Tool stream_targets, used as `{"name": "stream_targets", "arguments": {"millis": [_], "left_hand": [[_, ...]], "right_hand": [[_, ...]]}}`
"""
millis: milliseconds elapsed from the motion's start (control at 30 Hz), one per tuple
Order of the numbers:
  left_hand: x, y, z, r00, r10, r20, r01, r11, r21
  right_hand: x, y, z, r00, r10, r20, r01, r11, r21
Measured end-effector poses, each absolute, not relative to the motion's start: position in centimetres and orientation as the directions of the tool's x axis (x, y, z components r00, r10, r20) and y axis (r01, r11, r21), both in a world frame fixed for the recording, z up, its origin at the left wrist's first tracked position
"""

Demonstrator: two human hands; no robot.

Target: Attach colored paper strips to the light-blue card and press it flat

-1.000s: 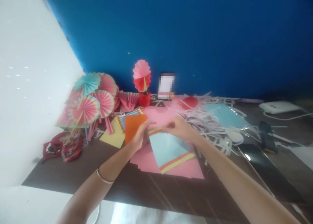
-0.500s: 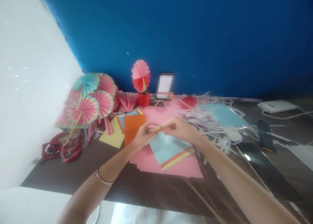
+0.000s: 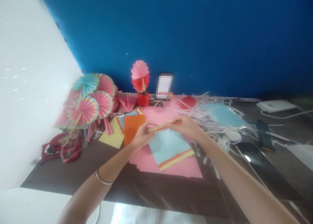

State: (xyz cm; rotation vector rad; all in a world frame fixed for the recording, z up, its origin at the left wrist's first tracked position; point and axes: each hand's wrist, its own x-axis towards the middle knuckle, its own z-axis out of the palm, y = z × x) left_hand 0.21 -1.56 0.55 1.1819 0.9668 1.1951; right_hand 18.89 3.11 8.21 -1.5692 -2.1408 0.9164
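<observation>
Both hands grip the far edge of a layered paper sheet, folded there into a narrow strip (image 3: 160, 127). My left hand (image 3: 143, 134) pinches the strip's left end. Further along, my right hand (image 3: 187, 127) has its fingers closed on the right end. The sheet's light blue face (image 3: 167, 147) slopes toward me, with orange and yellow bands along its near edge. Beneath it lie pink paper sheets (image 3: 144, 160). An orange sheet (image 3: 132, 127) is beside my left hand, and a yellow sheet (image 3: 111, 136) lies left of that.
Pleated paper fans (image 3: 84, 109) crowd the left side, near a red object in clear wrap (image 3: 70, 149). A pink fan flower stands in a red pot (image 3: 143, 99). White paper strips (image 3: 220, 132), a blue packet (image 3: 223, 114) and a dark phone (image 3: 266, 171) lie to the right.
My right hand has slid to the right along the folded strip, so more of it shows between the hands. My left hand stays almost in place.
</observation>
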Motion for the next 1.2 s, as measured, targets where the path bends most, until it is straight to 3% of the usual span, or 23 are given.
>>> {"name": "stream_targets", "arguments": {"millis": [300,433,500,767,1000,1200], "left_hand": [[-0.1,-1.7,0.6,0.163,0.986,0.032,-0.250,0.010,0.968],[-0.5,-1.7,1.3,0.322,0.944,-0.073,-0.497,0.235,0.835],[-0.6,-1.6,1.5,0.387,0.913,-0.128,-0.532,0.334,0.778],[-0.3,-1.7,1.0,0.379,0.913,-0.151,-0.168,0.229,0.959],[-0.2,-1.7,0.9,0.367,0.922,-0.124,-0.150,0.190,0.970],[-0.2,-1.6,0.8,0.350,0.924,-0.153,-0.121,0.206,0.971]], "right_hand": [[18.6,3.1,7.8,-0.361,0.931,-0.053,0.647,0.209,-0.734],[19.0,3.3,7.5,-0.405,0.914,-0.017,0.616,0.259,-0.744],[19.0,3.3,7.6,-0.449,0.893,-0.034,0.599,0.273,-0.753],[17.4,2.7,7.8,-0.559,0.829,-0.031,0.589,0.370,-0.719],[17.5,2.5,8.4,-0.550,0.835,-0.027,0.597,0.369,-0.712],[18.2,2.9,7.6,-0.429,0.902,0.049,0.608,0.329,-0.722]]}}
